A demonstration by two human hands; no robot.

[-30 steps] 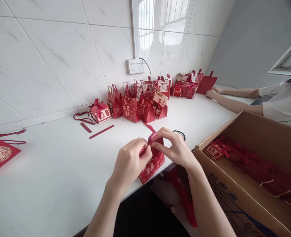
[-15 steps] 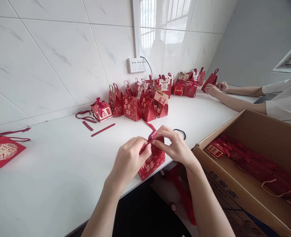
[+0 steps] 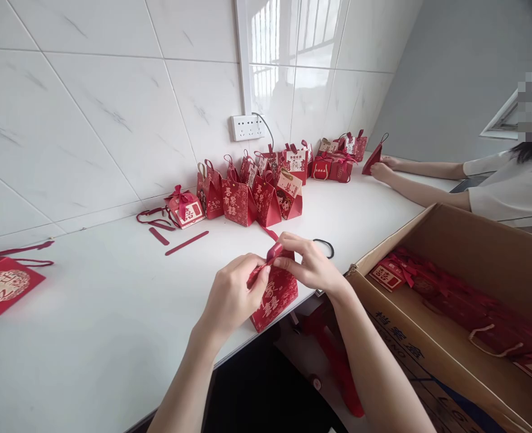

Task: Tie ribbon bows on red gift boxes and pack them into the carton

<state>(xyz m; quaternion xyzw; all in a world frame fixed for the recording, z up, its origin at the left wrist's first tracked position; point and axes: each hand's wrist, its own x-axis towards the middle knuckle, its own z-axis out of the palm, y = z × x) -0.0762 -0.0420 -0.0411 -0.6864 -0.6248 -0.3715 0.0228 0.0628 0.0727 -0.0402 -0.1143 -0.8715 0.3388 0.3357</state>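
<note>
A red gift box with pale gold characters stands at the front edge of the white table, in front of me. My left hand pinches the left side of its top edge, thumb and fingers pressed together. At the top, my right hand holds the red ribbon loop between its fingers, close to the left fingertips. The ribbon's tail sticks out behind the right hand. Exactly how the ribbon passes through the box top is hidden by my fingers.
Several red boxes line the tiled wall. Red strips and a black band lie on the table. Another red box is far left. An open carton stands right; beyond it a person holds a red box.
The view has shifted slightly. My hands keep nearly the same grip at the box top. The other person's red box is turned more edge-on and sits lower.
</note>
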